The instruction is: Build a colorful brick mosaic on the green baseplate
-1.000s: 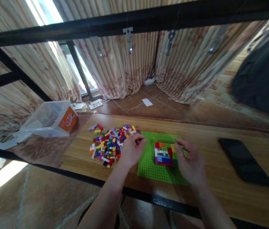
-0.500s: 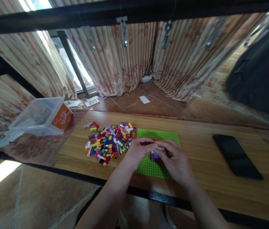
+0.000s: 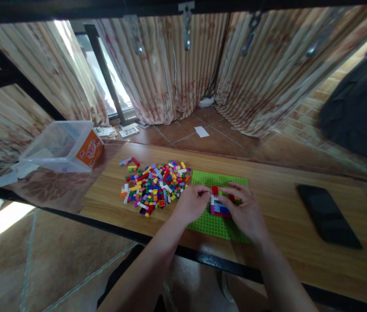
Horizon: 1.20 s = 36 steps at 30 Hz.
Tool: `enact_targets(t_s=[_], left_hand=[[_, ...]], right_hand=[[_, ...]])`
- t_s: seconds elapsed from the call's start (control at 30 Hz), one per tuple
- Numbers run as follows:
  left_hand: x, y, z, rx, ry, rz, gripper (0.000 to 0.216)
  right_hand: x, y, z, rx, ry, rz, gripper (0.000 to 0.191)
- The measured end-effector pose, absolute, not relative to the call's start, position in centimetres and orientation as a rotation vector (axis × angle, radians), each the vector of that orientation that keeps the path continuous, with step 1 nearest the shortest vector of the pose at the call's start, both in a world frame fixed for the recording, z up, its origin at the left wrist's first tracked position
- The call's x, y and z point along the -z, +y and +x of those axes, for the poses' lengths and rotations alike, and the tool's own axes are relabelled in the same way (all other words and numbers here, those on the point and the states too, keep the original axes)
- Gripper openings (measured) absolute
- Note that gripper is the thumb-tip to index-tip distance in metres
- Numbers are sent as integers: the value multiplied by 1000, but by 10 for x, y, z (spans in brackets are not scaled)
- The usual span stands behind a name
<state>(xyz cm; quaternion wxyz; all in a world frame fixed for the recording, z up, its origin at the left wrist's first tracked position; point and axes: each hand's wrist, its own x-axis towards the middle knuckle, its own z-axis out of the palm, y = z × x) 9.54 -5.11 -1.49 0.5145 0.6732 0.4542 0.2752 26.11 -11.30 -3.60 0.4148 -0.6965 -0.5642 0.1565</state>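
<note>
A green studded baseplate (image 3: 217, 177) lies on the wooden table (image 3: 268, 182). On it stands a small block of joined bricks (image 3: 220, 207), red, blue, white and green. My left hand (image 3: 191, 203) rests at the block's left edge, fingers curled and pinched near a red brick at its far corner. My right hand (image 3: 247, 208) covers the block's right side, fingers bent down onto it. Whether either hand pinches a loose brick is hidden. A pile of several loose coloured bricks (image 3: 154, 187) lies just left of the plate.
A black phone (image 3: 328, 214) lies on the table at the right. A clear plastic tub (image 3: 61, 145) with an orange label sits at the far left on a brown mat. A black frame bar runs along the table's near edge. Curtains and tiled floor lie beyond.
Both hands came together from either side of the brick block onto it. They now sit slightly apart, with the red corner brick showing between them. The camera has tilted and shifted.
</note>
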Motion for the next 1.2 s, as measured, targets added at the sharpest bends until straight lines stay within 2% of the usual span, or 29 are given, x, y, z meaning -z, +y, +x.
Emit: enact_targets(t_s=[0.53, 1.2], left_hand=[[5, -65, 97, -534, 1050, 1809, 34], [7, -66, 99, -527, 1053, 1848, 32]], right_hand=[[37, -109, 263, -499, -1383, -1787, 30], [35, -101, 255, -447, -1220, -1844, 40]])
